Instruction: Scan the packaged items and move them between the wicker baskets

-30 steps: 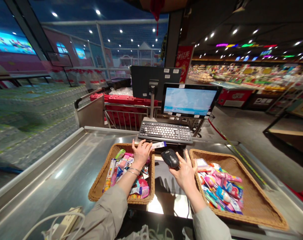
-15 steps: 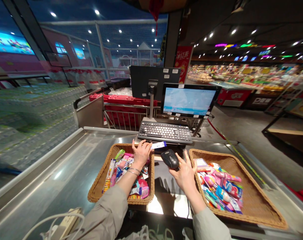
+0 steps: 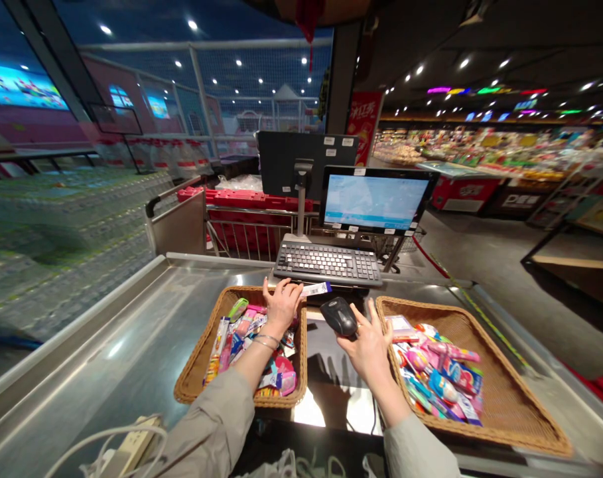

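Note:
My left hand [image 3: 282, 307] is closed on one end of a slim white and blue packet [image 3: 316, 289], whose printed barcode faces up. That hand is over the left wicker basket [image 3: 192, 378], which holds a jumble of small colourful packaged goods. In my right hand [image 3: 368, 338] is a black handheld barcode scanner [image 3: 339, 316], its head pointing left towards the packet with a gap between them. Beside my right wrist stands the right wicker basket [image 3: 525, 415], with more bright packaged items [image 3: 445, 378] heaped at its left side.
Behind the baskets lies a black keyboard [image 3: 328, 262] below a lit monitor [image 3: 375, 199] and a second, dark-backed screen [image 3: 306, 162]. A metal counter [image 3: 117, 358] surrounds them. Power strip and white cables [image 3: 136, 441] sit at lower left. A shopping cart [image 3: 249, 232] stands beyond.
The packet has turned slightly in my left hand, so its barcode now shows. Both hands and the scanner stay almost in the same place.

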